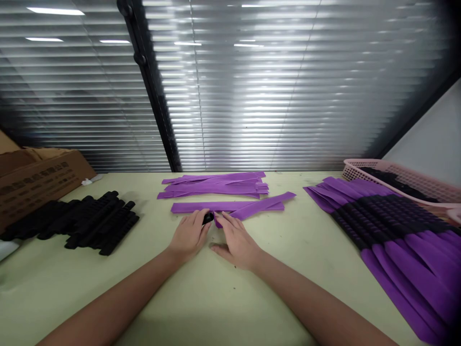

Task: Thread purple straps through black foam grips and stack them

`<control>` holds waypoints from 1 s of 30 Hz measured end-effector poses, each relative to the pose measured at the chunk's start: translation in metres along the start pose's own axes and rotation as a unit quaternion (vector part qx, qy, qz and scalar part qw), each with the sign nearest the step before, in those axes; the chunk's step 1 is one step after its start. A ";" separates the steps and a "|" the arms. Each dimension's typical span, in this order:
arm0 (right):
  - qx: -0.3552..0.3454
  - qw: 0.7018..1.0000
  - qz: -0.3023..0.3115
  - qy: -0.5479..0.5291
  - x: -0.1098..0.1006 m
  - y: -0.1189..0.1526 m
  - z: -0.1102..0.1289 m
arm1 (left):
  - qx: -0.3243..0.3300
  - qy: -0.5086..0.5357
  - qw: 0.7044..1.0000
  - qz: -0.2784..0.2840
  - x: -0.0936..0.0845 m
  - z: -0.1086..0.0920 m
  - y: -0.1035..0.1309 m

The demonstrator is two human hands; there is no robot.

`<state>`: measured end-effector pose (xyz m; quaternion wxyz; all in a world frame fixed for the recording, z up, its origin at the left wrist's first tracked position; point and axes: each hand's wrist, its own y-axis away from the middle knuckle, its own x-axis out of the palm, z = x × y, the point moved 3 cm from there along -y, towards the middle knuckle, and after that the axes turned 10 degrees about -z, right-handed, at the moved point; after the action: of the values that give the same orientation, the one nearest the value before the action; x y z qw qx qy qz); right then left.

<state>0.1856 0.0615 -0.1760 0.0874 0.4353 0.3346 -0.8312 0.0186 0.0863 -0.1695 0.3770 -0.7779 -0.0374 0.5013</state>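
Near the middle of the pale green table (273, 250), my left hand (189, 233) is closed round a small black piece (208, 218), whose open end faces right. My right hand (237, 240) has its fingertips on the near end of a purple strip (252, 207), close against that black opening. The strip slants up to the right, across another flat purple strip (194, 207). Just beyond lies a loose pile of purple strips (216, 185). How far the strip's end is inside the black piece is hidden.
Black ribbed pieces (101, 221) lie at the left beside a cardboard box (46, 178). At the right are purple strips with black middles (389, 221) and a pink basket (399, 173) holding black items. Blinds (252, 96) stand behind the table.
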 end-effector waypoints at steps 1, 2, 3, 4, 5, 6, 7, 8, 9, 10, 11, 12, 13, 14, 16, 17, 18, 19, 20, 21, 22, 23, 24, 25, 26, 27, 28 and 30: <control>-0.002 1.000 0.000 0.000 0.000 0.000 0.000 | 0.000 0.005 1.000 0.001 0.001 0.000 0.000; -0.005 1.000 0.001 0.000 0.000 0.000 -0.001 | -0.001 0.008 1.000 0.002 0.001 0.001 0.000; -0.009 1.000 0.001 0.000 0.000 0.001 -0.001 | -0.001 0.009 1.000 0.002 0.001 0.001 0.000; -0.014 1.000 0.001 0.001 0.001 0.001 -0.001 | 0.001 0.008 1.000 0.002 0.001 0.001 0.000; -0.017 1.000 0.001 0.003 0.001 0.001 -0.002 | 0.005 0.006 1.000 0.002 0.001 0.001 0.000; -0.020 1.000 0.002 0.005 0.001 0.001 -0.002 | 0.011 0.004 1.000 0.003 0.001 0.000 0.000; -0.021 1.000 0.003 0.008 0.001 0.001 -0.002 | 0.017 0.003 1.000 0.003 0.001 0.000 0.000; -0.022 1.000 0.004 0.012 0.001 0.001 -0.002 | 0.021 0.002 1.000 0.003 0.000 -0.001 0.001; -0.023 1.000 0.006 0.017 0.001 0.001 -0.002 | 0.024 0.001 1.000 0.005 0.000 -0.001 0.001; -0.023 0.999 0.007 0.022 0.001 0.001 -0.002 | 0.024 0.000 1.000 0.006 -0.001 -0.001 0.001; -0.024 0.999 0.009 0.028 0.001 0.001 -0.002 | 0.024 -0.002 1.000 0.008 -0.001 -0.001 0.001; -0.025 0.999 0.009 0.034 0.001 0.001 -0.002 | 0.024 -0.003 1.000 0.009 -0.001 -0.001 0.002; -0.025 0.999 0.010 0.041 0.002 0.002 -0.002 | 0.023 -0.003 1.000 0.010 -0.001 -0.001 0.002; -0.027 0.998 0.011 0.049 0.002 0.002 -0.001 | 0.022 -0.003 1.000 0.009 -0.002 -0.001 0.002; -0.029 0.998 0.012 0.062 0.002 0.002 -0.001 | 0.019 0.002 1.000 0.008 -0.002 -0.001 0.001; -0.031 0.997 0.012 0.068 0.002 0.002 -0.001 | 0.018 0.006 1.000 0.008 -0.003 -0.001 0.002; -0.031 0.997 0.012 0.073 0.002 0.002 0.000 | 0.018 0.013 1.000 0.010 -0.003 -0.001 0.002; -0.031 0.996 0.011 0.077 0.002 0.002 0.000 | 0.020 0.020 1.000 0.010 -0.003 -0.001 0.002; -0.031 0.996 0.010 0.081 0.001 0.002 0.000 | 0.022 0.026 0.999 0.009 -0.004 -0.002 0.002; -0.033 0.996 0.008 0.084 0.001 0.002 0.001 | 0.022 0.031 0.999 0.006 -0.005 -0.002 0.002; -0.035 0.996 0.006 0.087 0.000 0.001 0.002 | 0.022 0.033 0.999 0.003 -0.005 -0.001 0.002; -0.038 0.995 0.004 0.090 -0.001 0.001 0.002 | 0.020 0.033 0.999 0.001 -0.006 -0.001 0.003; -0.041 0.995 0.002 0.092 -0.001 0.001 0.003 | 0.018 0.032 0.999 0.001 -0.006 -0.001 0.003; -0.045 0.995 -0.001 0.094 -0.002 0.001 0.003 | 0.016 0.029 0.999 0.002 -0.006 -0.001 0.003; -0.047 0.994 -0.004 0.097 -0.002 0.001 0.003 | 0.015 0.028 0.999 0.002 -0.006 -0.001 0.002; -0.050 0.994 -0.007 0.099 -0.002 0.001 0.004 | 0.014 0.027 1.000 0.002 -0.006 0.000 0.002; -0.052 0.994 -0.009 0.100 -0.003 0.001 0.004 | 0.013 0.026 1.000 0.000 -0.006 0.000 0.002; -0.055 0.993 -0.011 0.101 -0.003 0.002 0.004 | 0.010 0.024 1.000 -0.004 -0.006 0.000 0.002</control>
<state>0.1853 0.0574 -0.1732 0.0674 0.5079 0.3914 -0.7644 0.0149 0.0830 -0.1662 0.3880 -0.7857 -0.0266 0.4811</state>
